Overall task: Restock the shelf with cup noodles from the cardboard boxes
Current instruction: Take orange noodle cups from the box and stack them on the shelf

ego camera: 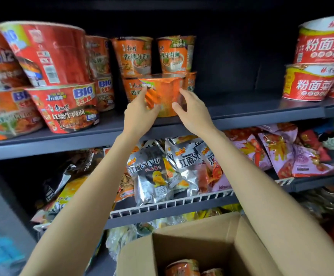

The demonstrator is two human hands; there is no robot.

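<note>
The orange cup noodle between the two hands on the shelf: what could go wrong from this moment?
1. The orange cup noodle stands near the front edge of the shelf; if the left hand and right hand let go early, it may tip off toward the cardboard box.
2. Pushing it back could knock over the stacked orange cups right behind it.
3. The big red bowls at the left already lean; a bump might topple them.

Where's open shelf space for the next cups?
Bare shelf runs from the orange cup in both hands rightward to the red bowls. Left of that cup is crowded with stacked orange cups and big red bowls.
</note>
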